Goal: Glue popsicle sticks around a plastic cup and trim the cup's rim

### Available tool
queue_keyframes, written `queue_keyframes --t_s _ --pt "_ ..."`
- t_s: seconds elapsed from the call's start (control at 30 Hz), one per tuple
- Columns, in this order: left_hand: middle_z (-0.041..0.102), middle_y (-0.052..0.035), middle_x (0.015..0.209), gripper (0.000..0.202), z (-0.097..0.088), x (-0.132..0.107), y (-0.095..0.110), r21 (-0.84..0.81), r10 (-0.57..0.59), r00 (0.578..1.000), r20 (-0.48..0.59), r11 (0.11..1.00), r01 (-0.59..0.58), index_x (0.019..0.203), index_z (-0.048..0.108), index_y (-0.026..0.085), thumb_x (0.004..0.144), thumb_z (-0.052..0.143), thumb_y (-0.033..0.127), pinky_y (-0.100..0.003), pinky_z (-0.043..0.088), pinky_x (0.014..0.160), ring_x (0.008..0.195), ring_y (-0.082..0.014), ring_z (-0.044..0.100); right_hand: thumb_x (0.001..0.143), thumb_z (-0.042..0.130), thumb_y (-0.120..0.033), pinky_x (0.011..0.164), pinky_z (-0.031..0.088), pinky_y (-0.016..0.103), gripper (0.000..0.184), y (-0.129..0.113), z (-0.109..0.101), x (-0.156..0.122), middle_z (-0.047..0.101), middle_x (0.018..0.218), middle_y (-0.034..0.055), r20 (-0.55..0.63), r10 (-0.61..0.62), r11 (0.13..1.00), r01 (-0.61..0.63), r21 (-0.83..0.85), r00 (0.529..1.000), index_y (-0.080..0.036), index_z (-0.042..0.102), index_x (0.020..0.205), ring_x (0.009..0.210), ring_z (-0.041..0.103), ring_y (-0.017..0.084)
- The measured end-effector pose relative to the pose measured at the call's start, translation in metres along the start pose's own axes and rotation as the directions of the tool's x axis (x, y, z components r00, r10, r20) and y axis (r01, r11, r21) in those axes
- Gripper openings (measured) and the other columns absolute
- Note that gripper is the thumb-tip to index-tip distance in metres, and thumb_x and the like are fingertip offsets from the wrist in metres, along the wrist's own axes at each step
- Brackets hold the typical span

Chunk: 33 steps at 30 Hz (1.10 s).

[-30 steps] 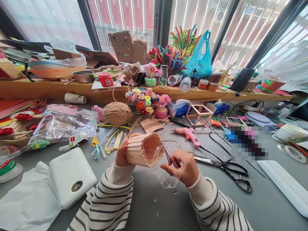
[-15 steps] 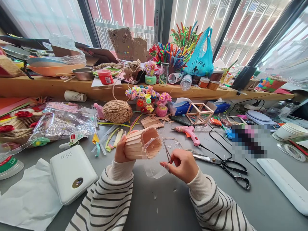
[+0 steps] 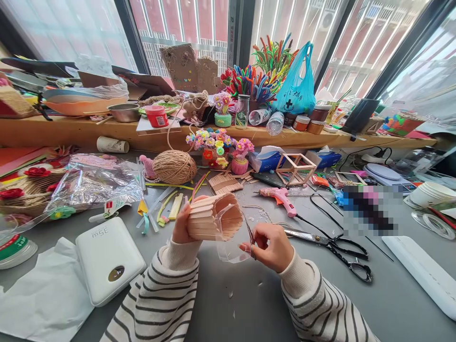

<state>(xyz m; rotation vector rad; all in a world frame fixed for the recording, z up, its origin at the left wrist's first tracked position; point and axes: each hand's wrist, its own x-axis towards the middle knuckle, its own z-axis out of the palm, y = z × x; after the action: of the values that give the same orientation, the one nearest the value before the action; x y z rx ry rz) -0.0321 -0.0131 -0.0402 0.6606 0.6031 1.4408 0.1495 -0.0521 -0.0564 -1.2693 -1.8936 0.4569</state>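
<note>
My left hand (image 3: 183, 223) is closed round a small cup made of wooden craft sticks (image 3: 210, 217), held on its side above the grey table (image 3: 249, 299). A clear plastic sheet (image 3: 230, 244) sticks out of the cup's open end. My right hand (image 3: 272, 247) is closed on small scissors (image 3: 250, 232), whose blades are at the edge of the plastic. Both arms wear striped sleeves.
Close by lie a white power bank (image 3: 109, 259), large black scissors (image 3: 335, 247), a pink glue gun (image 3: 281, 197), a ball of twine (image 3: 174, 167), a stick cube frame (image 3: 295, 168) and flower pots (image 3: 217, 152). A wooden shelf (image 3: 71, 130) crowded with craft supplies runs along the window.
The stick cup has tilted a little and my right hand with the scissors has shifted along the plastic's edge; the plastic piece hanging out is smaller than a second ago.
</note>
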Motion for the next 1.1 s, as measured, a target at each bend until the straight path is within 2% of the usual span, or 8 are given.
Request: queue_keyframes --t_s 0.2,0.5,0.67,0.87,1.1 --pt "0.069 -0.0032 0.079 0.036 0.002 -0.003 0.000 0.044 -0.045 0.999 0.017 0.998 0.045 0.084 0.064 0.017 0.064 0.061 0.047 -0.027 0.049 0.068 0.072 -0.0174 0.064 0.067 0.060 -0.050 0.041 0.026 0.019 0.043 0.000 0.000 0.000 0.036 0.041 -0.0065 -0.054 -0.039 0.998 0.036 -0.041 0.998 -0.018 0.040 0.046 0.040 0.032 0.005" --pt "0.068 -0.0058 0.071 0.037 -0.011 0.010 -0.007 0.064 -0.054 0.998 -0.014 0.996 0.054 0.080 0.064 0.013 0.062 0.062 0.045 -0.026 0.049 0.057 0.060 -0.0173 0.062 0.072 0.057 -0.048 0.040 0.027 0.019 0.044 0.001 0.005 0.001 0.038 0.040 -0.0058 -0.154 -0.061 0.990 0.039 -0.138 0.986 -0.019 0.038 0.045 0.039 0.031 0.005" --pt "0.067 -0.0050 0.071 0.030 -0.004 0.006 -0.007 0.063 -0.036 0.998 -0.044 0.997 0.039 0.078 0.066 0.014 0.068 0.058 0.041 -0.025 0.049 0.058 0.060 -0.0160 0.061 0.074 0.055 -0.049 0.039 0.026 0.019 0.048 0.002 0.006 0.001 0.037 0.039 -0.0060 -0.197 -0.101 0.985 0.071 -0.155 0.975 -0.019 0.034 0.043 0.038 0.029 0.004" --pt "0.067 -0.0028 0.067 0.025 0.000 0.004 -0.003 0.027 -0.037 0.999 -0.002 0.999 0.037 0.074 0.067 0.015 0.069 0.059 0.038 -0.023 0.050 0.058 0.059 -0.0137 0.060 0.080 0.050 -0.046 0.039 0.025 0.019 0.049 0.001 0.009 0.001 0.035 0.039 -0.0061 -0.241 -0.154 0.978 0.112 -0.178 0.958 -0.019 0.030 0.045 0.038 0.028 0.004" --pt "0.066 -0.0024 0.065 0.023 0.002 0.002 0.000 0.060 -0.052 0.998 -0.036 0.997 0.054 0.072 0.064 0.016 0.072 0.055 0.037 -0.024 0.050 0.057 0.058 -0.0144 0.061 0.075 0.057 -0.043 0.040 0.025 0.019 0.046 -0.002 0.008 0.000 0.034 0.040 -0.0066 -0.212 -0.105 0.986 0.075 -0.147 0.972 -0.019 0.031 0.045 0.039 0.028 0.004"
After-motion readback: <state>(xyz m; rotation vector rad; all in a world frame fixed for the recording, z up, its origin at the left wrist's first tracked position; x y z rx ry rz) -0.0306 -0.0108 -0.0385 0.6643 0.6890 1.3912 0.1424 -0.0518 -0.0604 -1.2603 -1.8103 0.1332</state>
